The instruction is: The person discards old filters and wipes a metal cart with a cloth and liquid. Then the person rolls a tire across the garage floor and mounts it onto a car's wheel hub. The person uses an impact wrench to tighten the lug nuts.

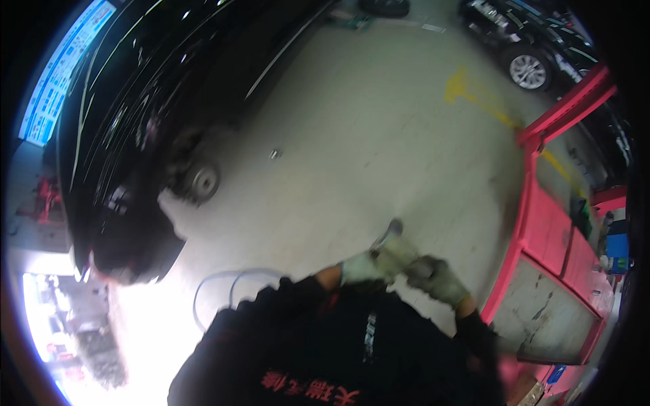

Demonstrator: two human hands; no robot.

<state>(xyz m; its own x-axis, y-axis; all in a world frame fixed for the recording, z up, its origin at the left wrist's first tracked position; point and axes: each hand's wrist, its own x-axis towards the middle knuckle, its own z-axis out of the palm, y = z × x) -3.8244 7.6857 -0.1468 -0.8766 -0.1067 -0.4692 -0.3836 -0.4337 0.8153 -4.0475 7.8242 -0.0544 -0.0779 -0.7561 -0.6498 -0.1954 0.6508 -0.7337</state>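
Observation:
Both my hands are in pale, dirty work gloves and meet close together in front of my dark jacket. My left hand [378, 265] is closed around a tool with a rounded grey end [395, 227], which sticks out beyond the fingers. Its kind is too blurred to tell. Against it, my right hand [437, 279] is closed too, with dark patches on the glove. What lies between its fingers is hidden.
A black car [135, 135] stands at left, its bare wheel hub [203, 180] exposed. A small metal part [275, 154] lies on the floor. A hose [230, 276] loops near my left arm. At right stands a red metal frame [525, 196]; another dark car [528, 47] is beyond.

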